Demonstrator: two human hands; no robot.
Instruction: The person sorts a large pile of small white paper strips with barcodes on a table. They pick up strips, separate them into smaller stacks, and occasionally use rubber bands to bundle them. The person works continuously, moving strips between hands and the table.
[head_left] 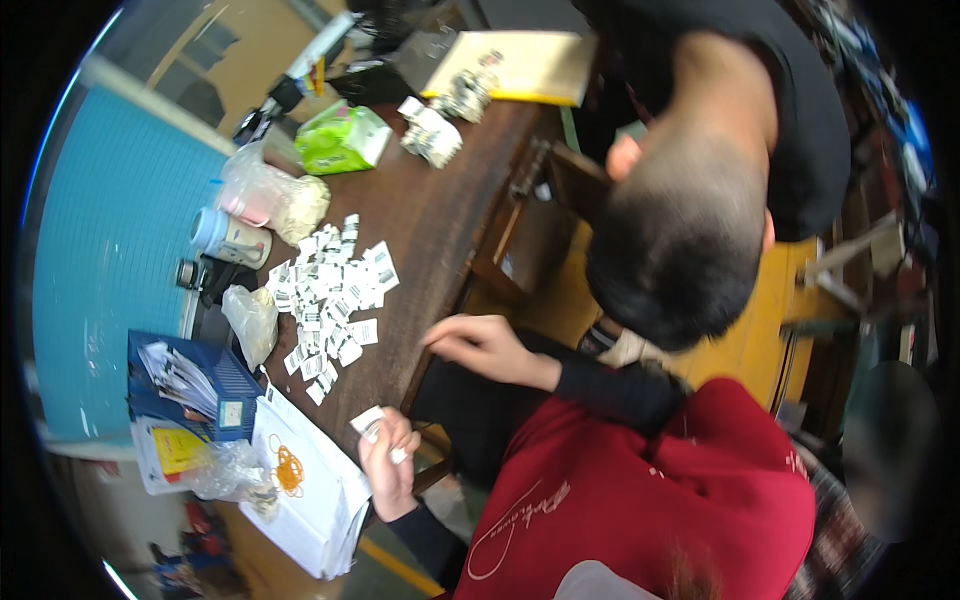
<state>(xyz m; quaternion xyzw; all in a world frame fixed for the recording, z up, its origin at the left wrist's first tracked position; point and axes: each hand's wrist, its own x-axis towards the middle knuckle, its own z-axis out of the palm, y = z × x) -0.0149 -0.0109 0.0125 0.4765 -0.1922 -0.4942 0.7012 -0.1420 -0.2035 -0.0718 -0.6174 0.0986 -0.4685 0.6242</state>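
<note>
Head view: person in red top with black sleeves sits at a dark wooden surface. Left hand at the near edge of the surface, fingers pinched shut on a small white slip, held just off the edge. Right hand hovers by the surface's right edge, fingers loosely curled, nothing in it, well apart from the slip. A spread pile of small white printed labels lies on the surface ahead of the left hand, many overlapping. Left of the pile: crumpled clear bag, pale blue-capped cup on its side, bigger plastic bag with pinkish contents. Blue basket with papers near the left corner, white paper stack with an orange rubber band just beside it. Farther back: green packet, two bundles of labels, yellow envelope. Another person in black leans over at the right, head down.
</note>
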